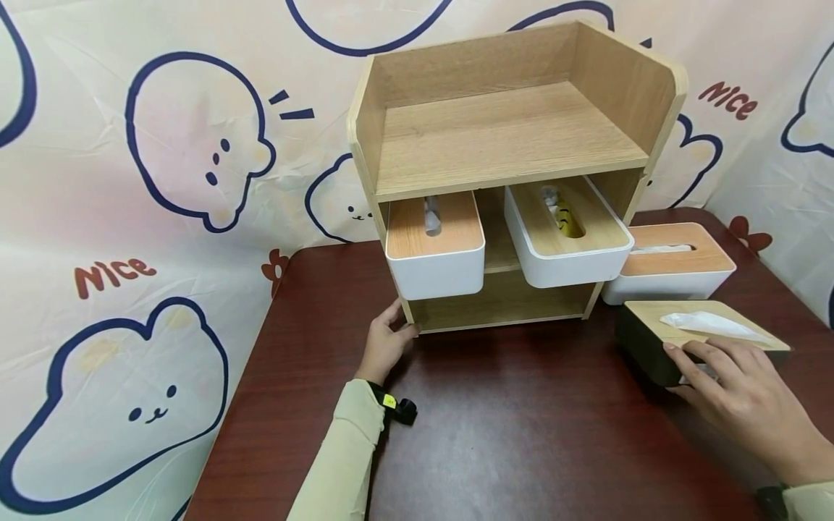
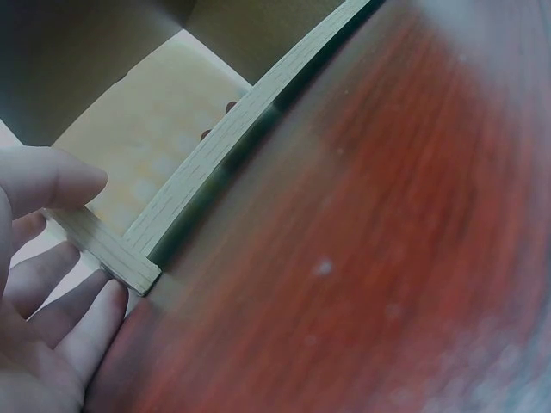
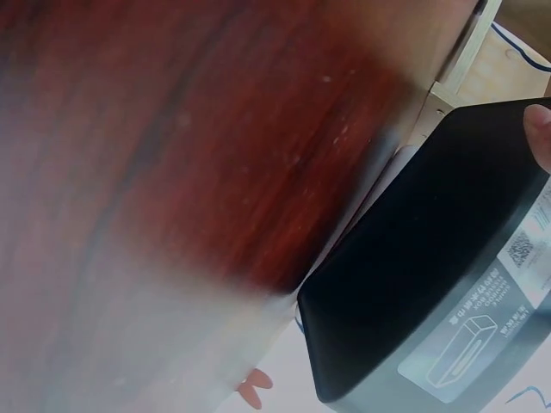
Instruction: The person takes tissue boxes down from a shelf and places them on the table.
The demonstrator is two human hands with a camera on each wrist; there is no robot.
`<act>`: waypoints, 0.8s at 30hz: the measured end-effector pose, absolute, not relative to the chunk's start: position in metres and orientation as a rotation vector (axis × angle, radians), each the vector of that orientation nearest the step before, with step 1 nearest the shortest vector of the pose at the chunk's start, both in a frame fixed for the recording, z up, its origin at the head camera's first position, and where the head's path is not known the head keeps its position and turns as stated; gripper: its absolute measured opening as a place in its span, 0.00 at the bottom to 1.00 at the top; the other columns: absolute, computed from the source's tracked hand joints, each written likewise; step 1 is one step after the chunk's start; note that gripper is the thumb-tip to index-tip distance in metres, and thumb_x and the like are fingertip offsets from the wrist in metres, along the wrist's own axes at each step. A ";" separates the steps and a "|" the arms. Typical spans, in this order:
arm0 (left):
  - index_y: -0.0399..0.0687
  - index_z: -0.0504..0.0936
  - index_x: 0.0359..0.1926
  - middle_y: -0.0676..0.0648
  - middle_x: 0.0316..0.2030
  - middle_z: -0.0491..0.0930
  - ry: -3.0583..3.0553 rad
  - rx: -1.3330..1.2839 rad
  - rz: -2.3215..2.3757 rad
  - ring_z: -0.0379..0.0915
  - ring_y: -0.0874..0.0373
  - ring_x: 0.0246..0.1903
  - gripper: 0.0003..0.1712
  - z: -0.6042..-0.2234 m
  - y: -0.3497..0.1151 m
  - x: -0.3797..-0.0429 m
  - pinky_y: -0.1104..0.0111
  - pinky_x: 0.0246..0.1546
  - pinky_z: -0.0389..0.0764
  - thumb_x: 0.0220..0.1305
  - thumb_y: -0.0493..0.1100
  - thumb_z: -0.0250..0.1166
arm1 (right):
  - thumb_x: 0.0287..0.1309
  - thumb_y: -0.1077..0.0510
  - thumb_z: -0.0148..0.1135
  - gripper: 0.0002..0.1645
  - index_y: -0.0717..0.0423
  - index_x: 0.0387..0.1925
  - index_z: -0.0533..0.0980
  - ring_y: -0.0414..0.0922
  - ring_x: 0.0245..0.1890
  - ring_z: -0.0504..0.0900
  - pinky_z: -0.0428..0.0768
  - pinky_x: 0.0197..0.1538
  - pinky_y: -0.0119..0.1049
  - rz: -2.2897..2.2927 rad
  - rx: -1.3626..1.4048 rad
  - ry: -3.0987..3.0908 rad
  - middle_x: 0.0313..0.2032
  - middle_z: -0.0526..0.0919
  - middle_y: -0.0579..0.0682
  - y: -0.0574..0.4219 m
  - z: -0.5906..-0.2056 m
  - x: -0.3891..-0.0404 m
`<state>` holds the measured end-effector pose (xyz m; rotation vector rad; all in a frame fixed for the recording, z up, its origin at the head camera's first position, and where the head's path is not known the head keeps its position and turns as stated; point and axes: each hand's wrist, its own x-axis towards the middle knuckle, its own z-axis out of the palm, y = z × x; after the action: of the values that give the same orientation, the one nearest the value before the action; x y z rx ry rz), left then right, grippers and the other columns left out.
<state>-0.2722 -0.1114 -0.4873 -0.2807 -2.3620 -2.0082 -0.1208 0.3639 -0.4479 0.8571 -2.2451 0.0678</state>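
A wooden shelf (image 1: pixel 508 137) stands on the dark red table. My left hand (image 1: pixel 383 346) grips the foot of its left side panel (image 2: pixel 108 249), with the thumb on the inner side and the fingers along the outer side. At the right, my right hand (image 1: pixel 749 405) holds a black tissue box (image 1: pixel 641 351) with a light wood lid and a white tissue in its slot. The right wrist view shows that box tilted, with a printed label (image 3: pixel 452 361) on one face. One fingertip (image 3: pixel 541 133) presses near its edge.
Two white tissue boxes with wood lids, one left (image 1: pixel 435 276) and one right (image 1: pixel 576 266), jut out from the shelf's middle level. Another white tissue box (image 1: pixel 674 286) sits on the table right of the shelf, behind the black one. A printed cloth (image 1: pixel 195 289) hangs behind the table (image 1: pixel 508 434).
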 end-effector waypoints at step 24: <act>0.52 0.72 0.67 0.46 0.57 0.77 -2.303 -0.255 -1.994 0.73 0.55 0.56 0.39 -0.522 -0.113 -0.291 0.64 0.49 0.77 0.52 0.32 0.69 | 0.75 0.39 0.38 0.36 0.65 0.51 0.79 0.66 0.39 0.74 0.69 0.41 0.60 0.077 0.899 -2.194 0.38 0.78 0.65 0.360 -0.446 -0.125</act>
<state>-0.2909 -0.1131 -0.5224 -0.2547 -2.3029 -1.9938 -0.1246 0.3603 -0.4462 0.8994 -2.1940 0.0773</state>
